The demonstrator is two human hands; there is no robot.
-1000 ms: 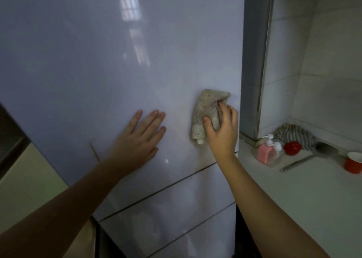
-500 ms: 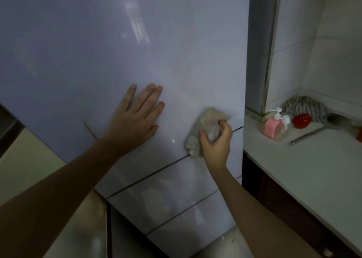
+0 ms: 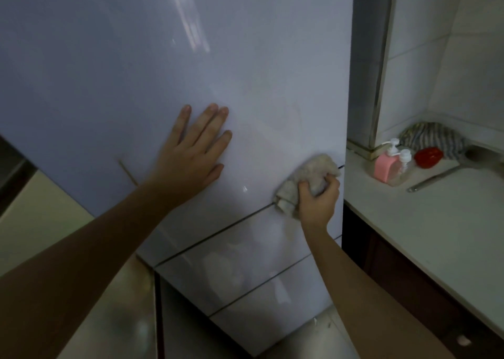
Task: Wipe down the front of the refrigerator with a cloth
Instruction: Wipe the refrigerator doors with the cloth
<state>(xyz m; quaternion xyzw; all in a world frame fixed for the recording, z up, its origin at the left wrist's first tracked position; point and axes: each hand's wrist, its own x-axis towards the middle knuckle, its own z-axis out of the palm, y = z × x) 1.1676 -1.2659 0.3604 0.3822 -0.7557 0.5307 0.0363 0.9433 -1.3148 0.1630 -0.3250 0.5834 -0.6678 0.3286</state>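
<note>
Mid-wipe: cloth (image 3: pixel 311 171) gripped in right hand (image 3: pixel 317 203) at door seam of refrigerator (image 3: pixel 163 44), left hand (image 3: pixel 191 156) flat, fingers straight; lower drawers (image 3: pixel 245 255) likely remaining.

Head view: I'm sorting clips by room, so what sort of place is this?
Probably a home kitchen: a glossy refrigerator front with drawer seams, a white countertop against a tiled wall, and a pink pump bottle near a metal ladle.

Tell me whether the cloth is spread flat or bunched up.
Bunched up: the cloth is crumpled into a wad, gripped in the right hand with curled fingers, against the refrigerator front near the door's lower edge.
</note>
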